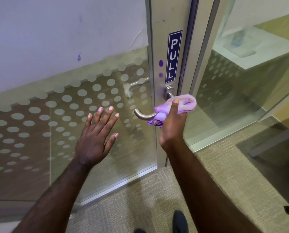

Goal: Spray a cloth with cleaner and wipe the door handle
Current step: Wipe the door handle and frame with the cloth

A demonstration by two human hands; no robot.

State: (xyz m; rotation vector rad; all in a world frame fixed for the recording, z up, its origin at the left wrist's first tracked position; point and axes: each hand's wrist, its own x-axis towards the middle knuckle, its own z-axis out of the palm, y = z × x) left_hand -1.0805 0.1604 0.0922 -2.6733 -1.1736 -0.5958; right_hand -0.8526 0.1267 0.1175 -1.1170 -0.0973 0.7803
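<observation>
The right hand (171,126) grips the purple cloth (182,105) wrapped around the door handle (143,115), mid-wipe; the left hand (96,137) hovers open by the glass. Spraying looks done; the handle's curved tip remains.

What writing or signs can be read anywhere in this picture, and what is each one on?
"PULL": white capital letters running top to bottom on a dark blue sticker, stuck on the metal door frame just above the door handle.

No other text shows. The purple cloth in the right hand carries no readable label, and the purple smudges on the frame and wall are marks, not letters.
</observation>
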